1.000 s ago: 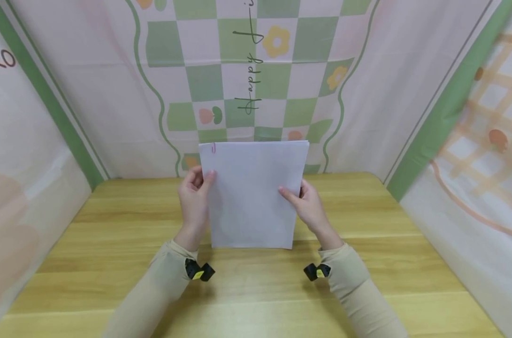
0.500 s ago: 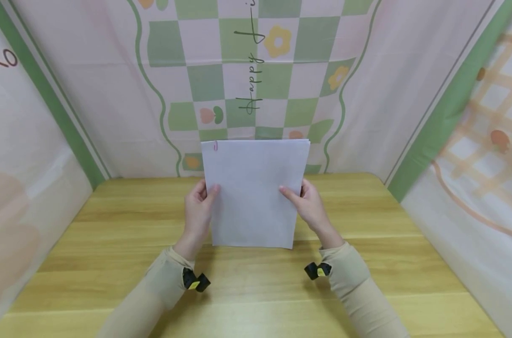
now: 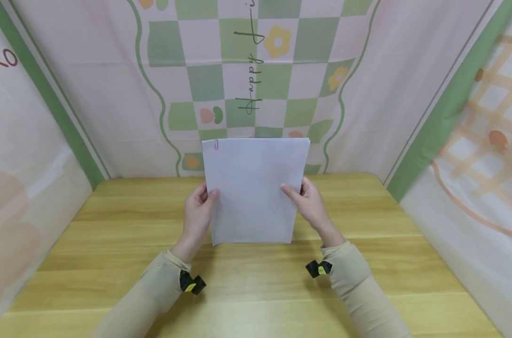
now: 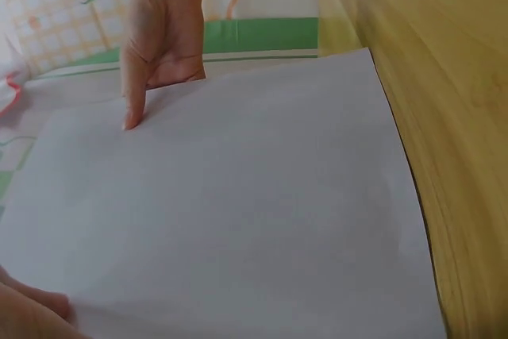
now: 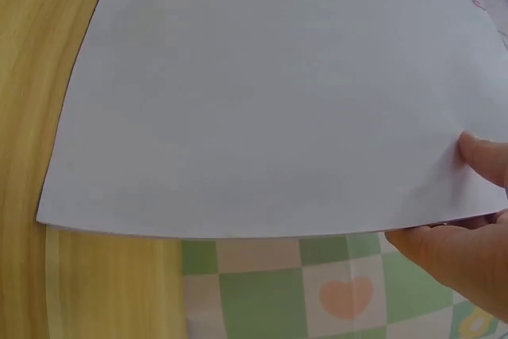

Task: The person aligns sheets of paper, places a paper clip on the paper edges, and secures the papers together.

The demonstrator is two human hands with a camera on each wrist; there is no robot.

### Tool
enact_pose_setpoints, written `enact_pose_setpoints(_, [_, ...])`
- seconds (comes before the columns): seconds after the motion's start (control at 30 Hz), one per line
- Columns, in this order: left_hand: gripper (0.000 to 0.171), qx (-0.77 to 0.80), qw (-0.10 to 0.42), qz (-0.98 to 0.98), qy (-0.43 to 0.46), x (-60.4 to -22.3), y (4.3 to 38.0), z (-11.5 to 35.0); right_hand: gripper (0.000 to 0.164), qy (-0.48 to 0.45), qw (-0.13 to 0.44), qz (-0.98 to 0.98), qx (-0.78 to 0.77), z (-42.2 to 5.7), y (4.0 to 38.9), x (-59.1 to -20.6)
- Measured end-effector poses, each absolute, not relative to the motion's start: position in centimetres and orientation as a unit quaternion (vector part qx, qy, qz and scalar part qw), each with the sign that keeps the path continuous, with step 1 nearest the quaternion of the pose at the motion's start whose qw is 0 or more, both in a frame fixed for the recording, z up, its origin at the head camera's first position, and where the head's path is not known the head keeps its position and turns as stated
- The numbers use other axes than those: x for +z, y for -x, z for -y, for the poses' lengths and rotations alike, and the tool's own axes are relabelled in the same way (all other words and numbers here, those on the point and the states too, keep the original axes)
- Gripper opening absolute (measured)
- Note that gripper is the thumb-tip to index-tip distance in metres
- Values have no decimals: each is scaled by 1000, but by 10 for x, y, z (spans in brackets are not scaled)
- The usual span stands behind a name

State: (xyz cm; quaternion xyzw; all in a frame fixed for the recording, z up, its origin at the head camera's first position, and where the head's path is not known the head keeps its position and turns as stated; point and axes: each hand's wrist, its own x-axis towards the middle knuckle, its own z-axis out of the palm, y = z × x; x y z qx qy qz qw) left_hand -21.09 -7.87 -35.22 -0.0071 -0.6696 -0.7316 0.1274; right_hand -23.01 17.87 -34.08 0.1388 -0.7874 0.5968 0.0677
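Observation:
A stack of white paper sheets point(image 3: 253, 197) is held upright over the middle of the table, its blank face toward me. Near its top left corner sits a pink paper clip point(image 3: 216, 144). My left hand point(image 3: 196, 213) grips the left edge, thumb in front and fingers behind. On the opposite edge my right hand point(image 3: 310, 204) pinches the sheets the same way. In the right wrist view the right thumb point(image 5: 482, 156) presses on the paper face while the fingers lie behind. The left wrist view shows the sheets point(image 4: 238, 196) with their lower edge close to the table.
The wooden table point(image 3: 247, 291) spreads around the paper. Behind it hangs a checked green and white curtain point(image 3: 272, 80), with further printed curtains at left and right. A small black camera point(image 3: 192, 282) is strapped at the left wrist, another black camera point(image 3: 319, 268) at the right.
My left hand has slid down the left edge of the paper, away from the clip. The sheets have risen slightly; the right hand keeps its grip.

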Motion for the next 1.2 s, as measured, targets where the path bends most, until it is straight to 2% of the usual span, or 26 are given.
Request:
enact_pose_setpoints(0.33, [31,-685,99,722,13,-348,226,86,39,-119,73,828,542,-186,243,-336])
enact_pose_setpoints(0.83, [33,-654,-12,757,13,-363,248,96,42,-73,-37,882,464,-197,272,-345])
enact_pose_setpoints(1.2, [33,-617,-63,784,-4,-374,263,95,41,-51,-83,878,470,-200,287,-361])
